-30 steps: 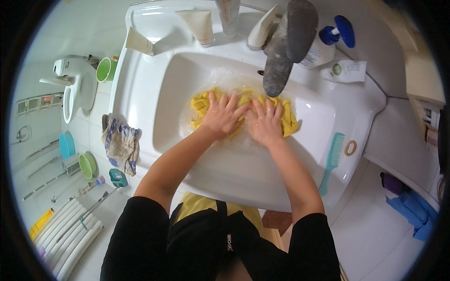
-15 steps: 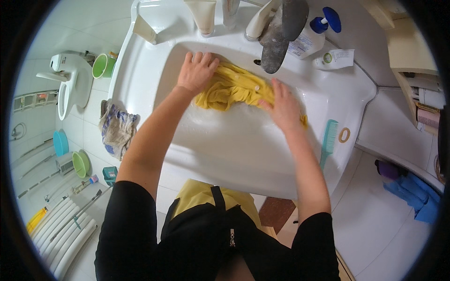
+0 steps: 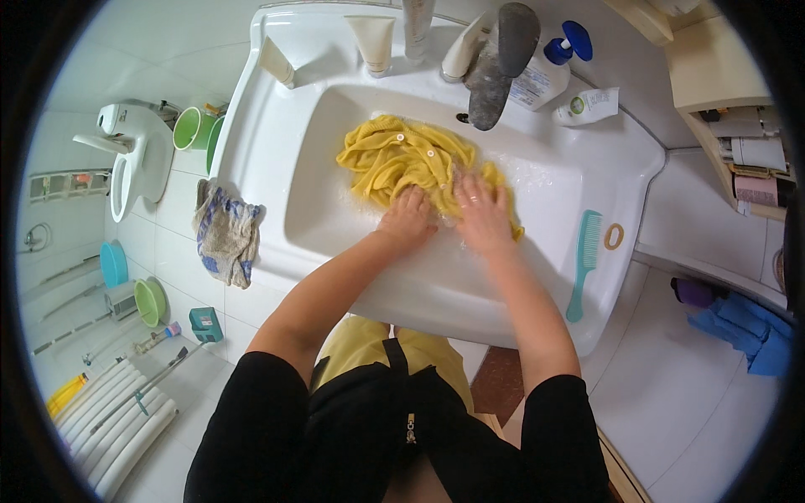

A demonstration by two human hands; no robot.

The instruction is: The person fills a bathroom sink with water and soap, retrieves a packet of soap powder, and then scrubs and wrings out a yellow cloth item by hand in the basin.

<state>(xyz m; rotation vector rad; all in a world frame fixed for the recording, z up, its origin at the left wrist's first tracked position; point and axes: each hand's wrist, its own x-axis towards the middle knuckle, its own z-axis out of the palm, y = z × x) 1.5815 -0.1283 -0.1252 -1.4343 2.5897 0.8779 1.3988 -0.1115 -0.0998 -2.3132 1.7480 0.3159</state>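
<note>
A wet yellow knit garment (image 3: pixel 394 163) with small white buttons lies bunched in the white washbasin (image 3: pixel 314 226), in shallow foamy water. My left hand (image 3: pixel 408 220) is at its near edge, with bent fingers digging into the fabric. Just to the right, my right hand (image 3: pixel 485 216) rests on the garment with its fingers spread over the folds. A strip of yellow cloth shows beyond and to the right of those fingers. Above the basin's far side juts a dark grey faucet (image 3: pixel 488 92).
Along the rim stand several tubes (image 3: pixel 369 44) and a blue-topped pump bottle (image 3: pixel 541 80); another tube (image 3: pixel 587 106) lies down. A teal comb (image 3: pixel 585 260) and tan ring (image 3: pixel 614 236) are at right. A rag (image 3: pixel 226 239) hangs over the left edge. Shelves (image 3: pixel 729 67) stand right.
Both hands have come nearer and closer together, the left moving right from the far left corner. The garment has gone from a stretched-out roll to a looser, spread heap showing its buttons.
</note>
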